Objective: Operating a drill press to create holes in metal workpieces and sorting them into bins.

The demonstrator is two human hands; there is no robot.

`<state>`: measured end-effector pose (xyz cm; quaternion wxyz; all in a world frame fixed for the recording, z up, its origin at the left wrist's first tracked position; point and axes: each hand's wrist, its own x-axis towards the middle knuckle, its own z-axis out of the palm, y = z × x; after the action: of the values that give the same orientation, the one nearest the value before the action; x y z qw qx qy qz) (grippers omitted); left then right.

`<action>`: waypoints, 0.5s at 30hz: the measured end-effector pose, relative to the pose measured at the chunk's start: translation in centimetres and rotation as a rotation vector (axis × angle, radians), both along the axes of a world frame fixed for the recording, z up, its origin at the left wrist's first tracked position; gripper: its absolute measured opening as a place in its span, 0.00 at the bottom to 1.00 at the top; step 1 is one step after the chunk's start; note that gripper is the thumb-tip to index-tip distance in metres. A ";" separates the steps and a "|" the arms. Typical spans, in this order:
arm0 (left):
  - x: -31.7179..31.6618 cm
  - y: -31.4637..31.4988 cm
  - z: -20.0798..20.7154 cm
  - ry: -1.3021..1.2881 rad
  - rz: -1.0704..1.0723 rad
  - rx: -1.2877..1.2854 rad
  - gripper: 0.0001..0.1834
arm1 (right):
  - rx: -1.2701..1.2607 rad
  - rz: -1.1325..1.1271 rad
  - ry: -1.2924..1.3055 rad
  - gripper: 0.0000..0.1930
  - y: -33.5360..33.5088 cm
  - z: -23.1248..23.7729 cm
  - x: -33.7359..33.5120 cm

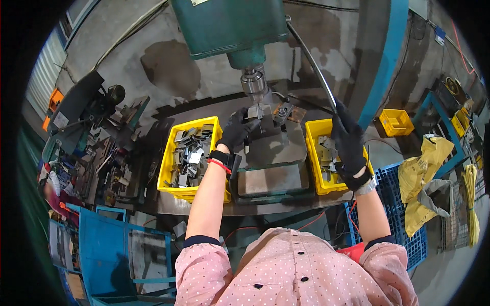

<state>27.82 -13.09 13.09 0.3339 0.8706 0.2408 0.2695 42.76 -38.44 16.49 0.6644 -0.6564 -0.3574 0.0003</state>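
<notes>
Both my hands wear black gloves. My left hand point(235, 130) is closed, its fingertips pinching a small grey metal bracket point(254, 112) at the fixture on the drill press table point(275, 148). Right above the bracket is the drill chuck point(253, 81), which hides the bit's contact point. My right hand point(349, 140) wraps round the lower end of the long steel feed lever point(312, 64), above the right yellow bin. The green drill press head point(229, 25) stands over the work. Beside my left wrist, a yellow bin point(164, 166) is filled with metal brackets.
A second yellow bin point(311, 153) under my right hand holds more metal pieces. Another machine point(76, 115) stands left. On the right are a small yellow crate point(396, 122), a blue plastic pallet point(411, 247) and yellow sacks point(421, 168). A blue metal frame point(104, 245) sits lower left.
</notes>
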 end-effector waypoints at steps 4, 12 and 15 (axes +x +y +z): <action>0.5 0.4 -1.2 -0.020 0.083 -0.015 0.28 | -0.094 0.009 -0.012 0.17 -1.0 3.0 -0.8; 1.1 5.7 -7.2 -0.167 0.127 -0.073 0.23 | -0.133 -0.007 -0.078 0.17 -0.7 3.1 -0.7; 0.9 3.9 -2.1 0.082 -0.095 -0.118 0.24 | -0.186 -0.053 0.018 0.16 -1.4 3.7 -0.5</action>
<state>28.75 -9.22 11.01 0.3867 0.8702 0.2282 0.2029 42.25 -39.81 20.14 0.6034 -0.7246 -0.3323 0.0220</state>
